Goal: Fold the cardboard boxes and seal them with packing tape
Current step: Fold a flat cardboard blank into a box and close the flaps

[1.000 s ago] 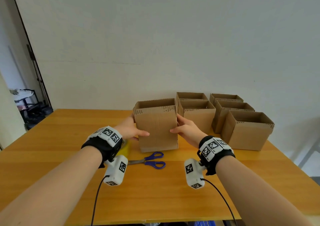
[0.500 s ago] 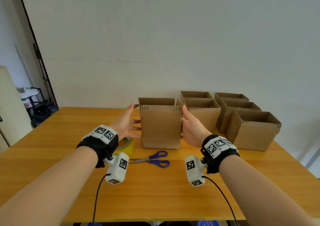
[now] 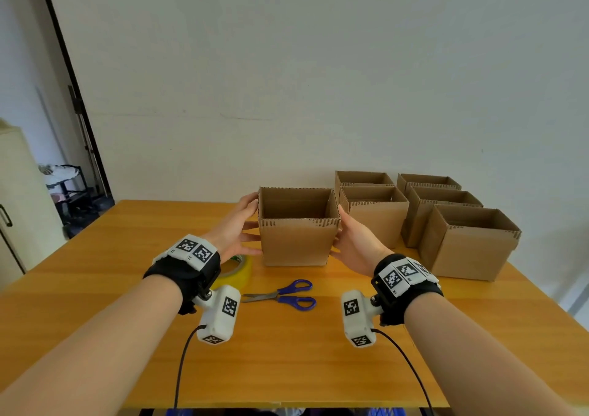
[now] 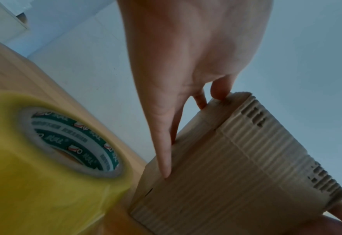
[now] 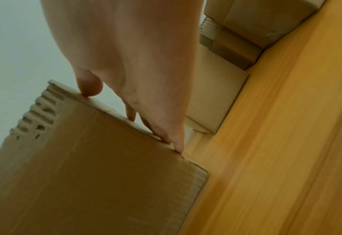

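We see an open-topped cardboard box standing upright on the wooden table, in the middle, just left of five more open boxes grouped at the right rear. The left hand lies against the box's left wall with fingers straight and spread; in the left wrist view the fingertips touch the corrugated side and the thumb sits at the top rim. The right hand presses the right wall likewise, fingers extended, thumb at the upper edge. Neither hand curls round the box; both are flat against it. A roll of yellowish packing tape lies on the table beneath the left wrist, near the box's left bottom corner. Blue-handled scissors lie in front of the box, apart from it.
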